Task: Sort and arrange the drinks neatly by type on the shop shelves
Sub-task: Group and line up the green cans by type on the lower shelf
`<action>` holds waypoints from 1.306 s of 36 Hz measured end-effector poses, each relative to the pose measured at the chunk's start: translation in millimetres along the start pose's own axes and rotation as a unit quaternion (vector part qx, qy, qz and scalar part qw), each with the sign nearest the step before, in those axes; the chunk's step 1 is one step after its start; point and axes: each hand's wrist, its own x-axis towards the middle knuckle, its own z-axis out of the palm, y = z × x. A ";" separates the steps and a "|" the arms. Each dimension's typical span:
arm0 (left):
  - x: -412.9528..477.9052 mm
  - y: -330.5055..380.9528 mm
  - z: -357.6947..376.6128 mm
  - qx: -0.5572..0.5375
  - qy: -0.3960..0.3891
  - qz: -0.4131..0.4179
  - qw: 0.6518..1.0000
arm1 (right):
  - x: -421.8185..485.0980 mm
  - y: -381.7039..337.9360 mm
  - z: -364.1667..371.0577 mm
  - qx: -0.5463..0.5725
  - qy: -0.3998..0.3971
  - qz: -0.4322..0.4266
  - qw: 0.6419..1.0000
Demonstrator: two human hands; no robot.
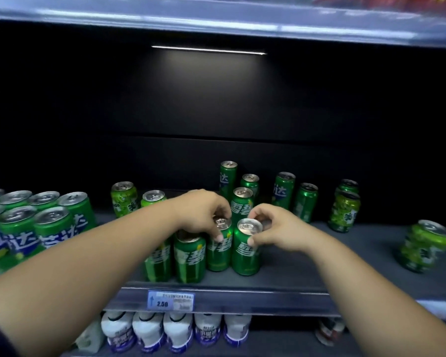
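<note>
On the grey shelf [307, 274] stand several green drink cans. My left hand [204, 212] grips the top of a dark green Sprite can [219, 253] in the front middle cluster. Right beside it, my right hand [273, 228] holds the rim of another Sprite can [246, 256]. Two more Sprite cans [189, 261] stand in front of my left hand, partly hidden by my forearm. A block of green Fanta cans [52, 228] fills the left end. Mixed green cans [283, 191] stand loosely behind my hands.
Light green cans stand at the back left [124, 199], at the right [344, 212] and blurred at the far right [422, 248]. A price label [170, 301] sits on the shelf's front rail. White bottles [178, 331] line the shelf below. Another shelf [216, 21] is overhead.
</note>
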 end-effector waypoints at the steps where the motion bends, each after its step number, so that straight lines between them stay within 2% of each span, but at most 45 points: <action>1: -1.4 0.3 -0.2 -0.011 -0.006 0.007 1.000 | -4.4 -2.0 -0.9 -0.006 -0.009 0.000 1.000; 7: -7.3 1.9 2.1 -0.078 -0.044 0.038 0.995 | -22.2 -7.4 -9.3 -0.024 -0.052 0.010 0.998; 14: -17.2 -0.1 1.9 -0.104 -0.070 0.066 0.990 | -28.7 -14.4 -5.1 -0.064 -0.027 0.022 0.997; 18: -22.0 1.5 0.5 -0.067 -0.066 0.069 0.993 | -33.7 -25.1 0.3 -0.112 0.010 0.019 0.993; 23: -26.6 3.1 5.9 -0.067 -0.057 0.070 0.994 | -37.8 -27.7 1.0 -0.098 0.012 0.028 0.995; 28: -27.9 2.6 16.6 -0.030 -0.013 0.048 0.998 | -38.2 -30.2 7.7 -0.090 0.026 0.033 0.995; 36: -30.5 6.5 13.0 -0.020 -0.026 0.054 0.998 | -38.8 -33.5 9.0 -0.163 0.079 0.065 0.981; 43: -28.3 4.9 12.5 -0.027 -0.028 0.055 0.998 | -38.1 -27.7 8.8 -0.125 0.035 0.043 0.991; 47: -24.5 3.3 12.7 -0.037 -0.036 0.053 0.997 | -37.2 -20.1 11.7 -0.103 0.045 0.028 0.993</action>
